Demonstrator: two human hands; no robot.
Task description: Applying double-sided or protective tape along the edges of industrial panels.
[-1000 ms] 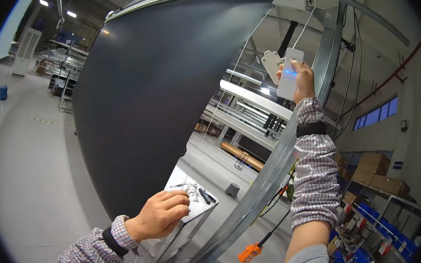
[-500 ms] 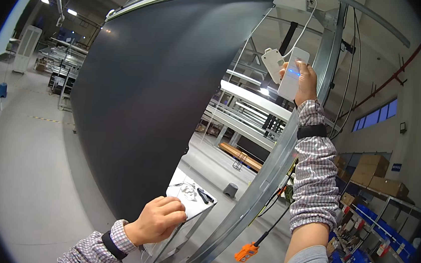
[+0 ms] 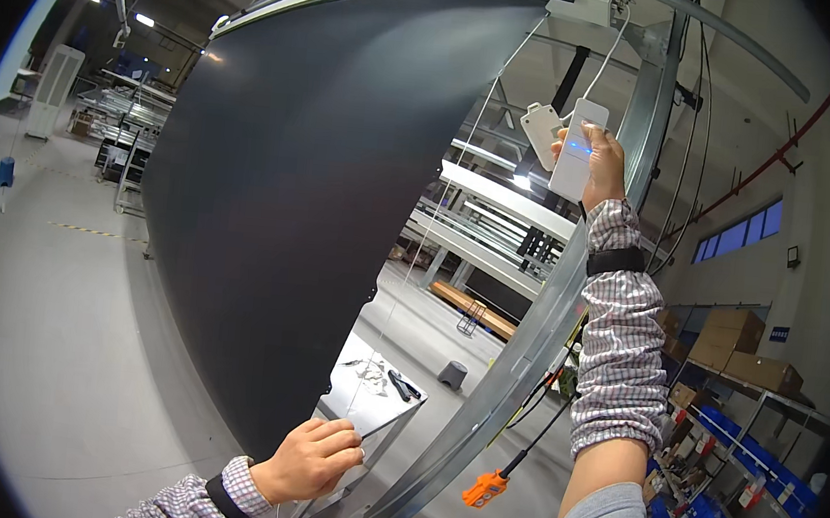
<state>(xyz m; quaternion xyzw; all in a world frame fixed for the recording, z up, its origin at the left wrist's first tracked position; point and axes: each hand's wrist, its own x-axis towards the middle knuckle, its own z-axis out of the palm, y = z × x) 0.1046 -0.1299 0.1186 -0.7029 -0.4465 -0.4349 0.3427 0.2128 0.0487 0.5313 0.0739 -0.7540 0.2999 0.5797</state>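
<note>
White remote [image 3: 571,169], blue light showing, sits at 2 o'clock, gripped in the right hand [image 3: 608,167], fingers wrapped round it. Pale case [image 3: 541,132] lies just off its 10 o'clock side. Left hand [image 3: 316,460], at 7 o'clock: fingers curled closed on a thin white cord [image 3: 481,109]. Dark screen [image 3: 283,188] spans 8 to 12 o'clock; table [image 3: 380,412] at 6 o'clock.

The right grip [image 3: 604,167] is raised high on an outstretched arm [image 3: 623,346], while the left grip [image 3: 312,457] curls lower down.
</note>
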